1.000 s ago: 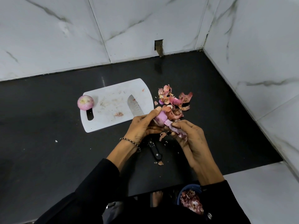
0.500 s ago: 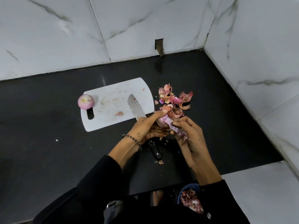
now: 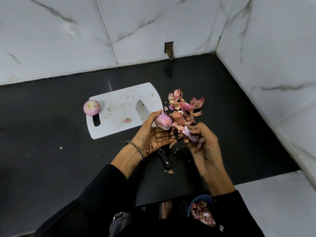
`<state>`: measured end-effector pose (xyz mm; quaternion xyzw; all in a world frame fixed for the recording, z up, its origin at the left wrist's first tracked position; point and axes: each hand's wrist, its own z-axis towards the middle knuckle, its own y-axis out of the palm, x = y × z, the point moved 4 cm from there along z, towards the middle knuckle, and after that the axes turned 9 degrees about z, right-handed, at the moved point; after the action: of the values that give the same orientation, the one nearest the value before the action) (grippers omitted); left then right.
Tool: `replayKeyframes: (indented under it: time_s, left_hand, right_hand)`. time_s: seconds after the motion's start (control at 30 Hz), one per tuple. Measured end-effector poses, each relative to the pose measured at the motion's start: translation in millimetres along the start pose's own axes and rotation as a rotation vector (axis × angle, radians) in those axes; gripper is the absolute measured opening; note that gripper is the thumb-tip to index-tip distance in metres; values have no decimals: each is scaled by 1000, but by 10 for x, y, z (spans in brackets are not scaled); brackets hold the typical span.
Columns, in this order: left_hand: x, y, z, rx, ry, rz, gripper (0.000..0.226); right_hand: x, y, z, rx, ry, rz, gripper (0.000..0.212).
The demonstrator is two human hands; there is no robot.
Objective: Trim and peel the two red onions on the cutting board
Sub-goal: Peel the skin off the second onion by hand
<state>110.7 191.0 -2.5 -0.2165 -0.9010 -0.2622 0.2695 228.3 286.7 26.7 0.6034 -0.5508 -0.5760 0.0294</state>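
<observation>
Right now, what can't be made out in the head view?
- Knife: middle hidden under the left hand; only blade and handle end show.
- Held onion: underside covered by the left grip; skin left there unknown.
- Peel strip: lower end lost inside the right hand.
- Blue bowl: partly hidden by the right sleeve.
- Second onion: underside faces away.

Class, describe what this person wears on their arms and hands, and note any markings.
Long black sleeves cover both arms to mid-forearm: left sleeve, right sleeve. A thin beaded bracelet circles the left wrist. The left hand has dark speckled marks on its back; the right hand wears no visible jewellery.
</observation>
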Motion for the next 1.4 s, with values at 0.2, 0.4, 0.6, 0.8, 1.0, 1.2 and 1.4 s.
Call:
replayKeyframes:
  time_s: [0.2,0.4,0.6,0.8,1.0,1.2,1.4]
  left_hand:
    - [8,-43,-2,-34,7,-10,65]
    - [-13,-82,17,-57,18,-37,66]
    - [-44,-45,11,-141,31,-145,63]
    - [-72,26,-5,-248,28,-193,67]
    - [-72,139,-25,-339,56,-224,70]
    - [-43,203,-58,-355,140,-226,90]
    - [-55,229,-24,-343,192,-260,80]
  right_hand:
    - [3,-61,30,83,-6,53,40]
    - [18,-199,49,127,-163,-450,5]
    - [-18,-81,12,45,-355,-913,35]
    - [-46,176,-87,-155,-607,-954,25]
    - [-34,260,-88,-153,-681,-982,28]
    - [-106,255,-92,-89,-674,-939,35]
    - [-136,219,-90,-62,-722,-929,25]
